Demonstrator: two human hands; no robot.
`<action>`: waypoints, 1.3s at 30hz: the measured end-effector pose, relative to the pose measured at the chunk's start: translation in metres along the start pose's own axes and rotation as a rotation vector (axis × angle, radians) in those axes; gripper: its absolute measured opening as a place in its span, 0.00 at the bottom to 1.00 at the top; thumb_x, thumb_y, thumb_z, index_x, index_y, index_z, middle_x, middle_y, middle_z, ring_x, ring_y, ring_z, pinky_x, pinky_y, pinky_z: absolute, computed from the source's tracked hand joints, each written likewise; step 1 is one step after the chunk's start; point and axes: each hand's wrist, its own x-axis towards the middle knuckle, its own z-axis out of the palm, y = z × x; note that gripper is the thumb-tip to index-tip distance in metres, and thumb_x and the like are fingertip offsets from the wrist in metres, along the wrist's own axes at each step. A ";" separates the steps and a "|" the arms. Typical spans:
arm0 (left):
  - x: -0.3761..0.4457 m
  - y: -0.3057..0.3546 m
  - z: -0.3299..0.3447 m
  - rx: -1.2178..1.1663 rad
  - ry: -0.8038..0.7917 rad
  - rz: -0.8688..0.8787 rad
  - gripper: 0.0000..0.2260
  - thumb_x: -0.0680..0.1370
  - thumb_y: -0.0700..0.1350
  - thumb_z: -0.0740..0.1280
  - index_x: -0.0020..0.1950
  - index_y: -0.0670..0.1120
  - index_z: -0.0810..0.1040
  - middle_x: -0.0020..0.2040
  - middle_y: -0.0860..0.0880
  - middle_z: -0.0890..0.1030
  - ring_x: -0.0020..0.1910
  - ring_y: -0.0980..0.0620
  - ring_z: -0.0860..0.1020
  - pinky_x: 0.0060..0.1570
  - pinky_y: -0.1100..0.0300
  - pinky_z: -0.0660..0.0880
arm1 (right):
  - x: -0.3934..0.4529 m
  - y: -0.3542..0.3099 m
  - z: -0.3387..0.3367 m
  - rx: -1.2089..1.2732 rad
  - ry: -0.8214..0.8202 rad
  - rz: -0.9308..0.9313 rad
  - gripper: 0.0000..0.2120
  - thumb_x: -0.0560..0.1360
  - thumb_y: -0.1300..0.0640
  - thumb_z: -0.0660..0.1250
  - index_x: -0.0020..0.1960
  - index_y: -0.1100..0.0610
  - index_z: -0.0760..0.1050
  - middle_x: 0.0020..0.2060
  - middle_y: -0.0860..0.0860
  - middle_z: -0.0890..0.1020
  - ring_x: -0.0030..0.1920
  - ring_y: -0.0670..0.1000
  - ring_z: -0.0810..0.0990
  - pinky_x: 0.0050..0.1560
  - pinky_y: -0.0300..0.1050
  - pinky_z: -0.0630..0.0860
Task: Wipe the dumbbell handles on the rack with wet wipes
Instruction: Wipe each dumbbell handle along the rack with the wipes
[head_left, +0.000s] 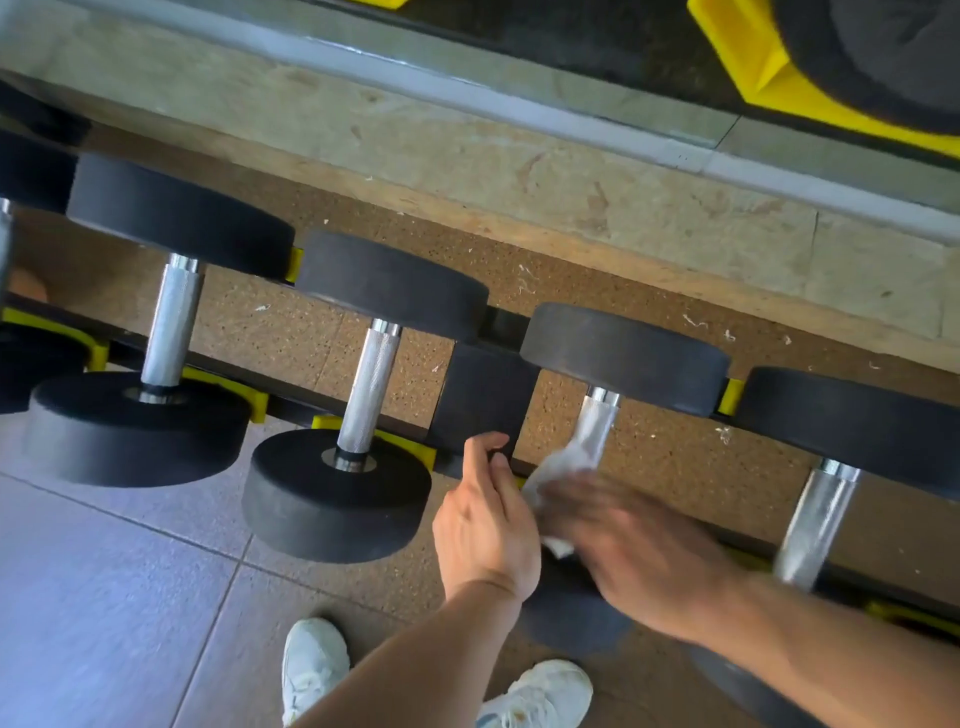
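— Standing close, white shoes (535, 691) nearly under the rack (488, 389). Right hand (644, 551) blurred, closed on the wet wipe (558, 470), wipe wrapped on the near end of the third handle (597, 426).

— And the left hand (485, 519)?

— Loosely curled, fingertips on the black rack post, holding nothing. Good for bracing.

— Advice for the stroke?

— Wrap fully round the knurled steel, twist while sliding up toward the far black head (623, 358). Probably worth folding to a clean face after.

— Then?

— Handle on the right (815, 519) next, judging by position. Two handles to the left (371, 387) (171, 322): wiped or not, cannot tell.
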 end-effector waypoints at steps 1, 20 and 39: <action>0.000 0.000 0.000 0.005 -0.004 -0.001 0.10 0.84 0.47 0.54 0.61 0.54 0.73 0.35 0.56 0.75 0.40 0.45 0.78 0.42 0.51 0.70 | -0.010 -0.013 -0.002 0.233 -0.030 0.092 0.22 0.81 0.60 0.56 0.69 0.42 0.74 0.68 0.35 0.74 0.71 0.35 0.66 0.74 0.42 0.64; 0.002 -0.002 0.002 0.038 -0.040 -0.006 0.12 0.85 0.47 0.52 0.62 0.54 0.72 0.36 0.53 0.76 0.35 0.49 0.72 0.40 0.51 0.68 | 0.014 -0.034 -0.003 0.386 0.368 0.838 0.13 0.80 0.61 0.60 0.62 0.53 0.77 0.43 0.51 0.83 0.42 0.51 0.82 0.40 0.49 0.82; 0.005 -0.003 0.002 0.008 -0.076 0.003 0.11 0.85 0.47 0.53 0.60 0.57 0.73 0.44 0.45 0.83 0.44 0.40 0.76 0.41 0.51 0.64 | 0.001 -0.083 0.022 0.582 0.442 1.113 0.16 0.80 0.60 0.57 0.59 0.49 0.81 0.50 0.54 0.85 0.50 0.58 0.80 0.45 0.47 0.72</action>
